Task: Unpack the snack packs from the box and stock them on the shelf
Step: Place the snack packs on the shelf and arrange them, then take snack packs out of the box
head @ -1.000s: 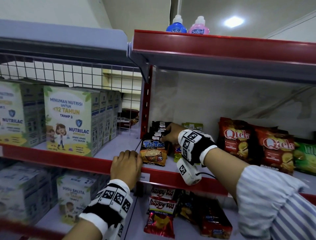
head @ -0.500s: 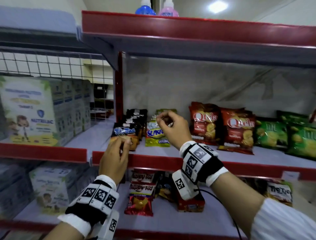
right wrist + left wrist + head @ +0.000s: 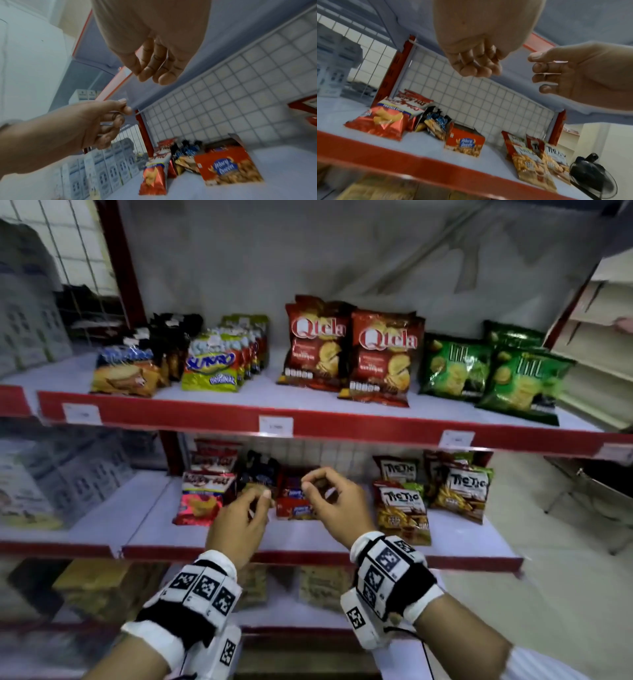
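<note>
I hold my left hand and right hand empty, fingers loosely curled, before the lower red-edged metal shelf. The red printed cardboard snack box stands there, touching neither hand.

Dim, bluish indoor light, flat and soft, with faint shadows under the shelf. The head view smears at its left edge and bends lines. Both wrist views are motion-blurred, grainy and strongly warped.
</note>
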`<state>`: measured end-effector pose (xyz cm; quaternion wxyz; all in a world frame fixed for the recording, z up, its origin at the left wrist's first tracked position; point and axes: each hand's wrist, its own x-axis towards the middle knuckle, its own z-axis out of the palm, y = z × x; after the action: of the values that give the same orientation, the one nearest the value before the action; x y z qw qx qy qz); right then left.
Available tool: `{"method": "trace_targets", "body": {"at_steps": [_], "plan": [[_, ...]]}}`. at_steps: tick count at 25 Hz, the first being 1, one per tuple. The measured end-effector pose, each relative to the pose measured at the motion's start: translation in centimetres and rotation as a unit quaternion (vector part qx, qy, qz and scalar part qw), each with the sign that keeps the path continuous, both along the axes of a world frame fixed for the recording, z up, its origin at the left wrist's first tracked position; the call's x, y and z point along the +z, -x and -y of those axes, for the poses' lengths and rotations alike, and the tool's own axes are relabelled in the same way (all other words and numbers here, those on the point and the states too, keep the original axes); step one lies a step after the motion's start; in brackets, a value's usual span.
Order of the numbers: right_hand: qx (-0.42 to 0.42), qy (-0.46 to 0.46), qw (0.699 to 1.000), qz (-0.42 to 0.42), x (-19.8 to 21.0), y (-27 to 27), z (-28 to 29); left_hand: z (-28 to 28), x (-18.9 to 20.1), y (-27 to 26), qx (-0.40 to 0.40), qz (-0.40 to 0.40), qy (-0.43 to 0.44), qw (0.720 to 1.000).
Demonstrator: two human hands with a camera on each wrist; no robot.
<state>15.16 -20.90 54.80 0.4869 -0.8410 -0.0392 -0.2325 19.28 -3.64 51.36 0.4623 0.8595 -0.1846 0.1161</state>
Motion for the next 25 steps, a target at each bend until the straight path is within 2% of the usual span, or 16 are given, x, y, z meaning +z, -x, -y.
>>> {"method": "trace_targets", "body": {"at_steps": [6,11,15,18,21,24,25], "plan": [[0.003,-0.013,0.99,-0.139,-10.0,2.6,3.3,3.2,-9.5,3.2,-0.012,-0.157,-0.011,0.988],[-0.002,0.003,0.972,-0.235,-17.6,3.5,4.8,4.4,-17.5,3.7,-0.025,-0.262,-0.04,0.964],[-0.002,0.018,0.956,-0.292,-25.4,3.8,4.6,4.6,-24.8,3.8,-0.03,-0.334,-0.061,0.94],[0.009,0.038,0.949,-0.313,-32.2,3.9,3.5,3.7,-30.7,4.2,-0.012,-0.338,-0.085,0.937],[0.022,0.061,0.94,-0.336,-39.9,3.7,2.2,2.4,-38.0,3.8,0.011,-0.326,-0.066,0.943],[0.035,0.092,0.923,-0.372,-49.1,3.9,1.7,1.1,-46.5,3.2,0.033,-0.364,-0.078,0.928],[0.048,0.088,0.918,-0.383,-51.0,3.6,1.6,0.5,-48.5,2.7,0.038,-0.371,-0.069,0.925]]}}
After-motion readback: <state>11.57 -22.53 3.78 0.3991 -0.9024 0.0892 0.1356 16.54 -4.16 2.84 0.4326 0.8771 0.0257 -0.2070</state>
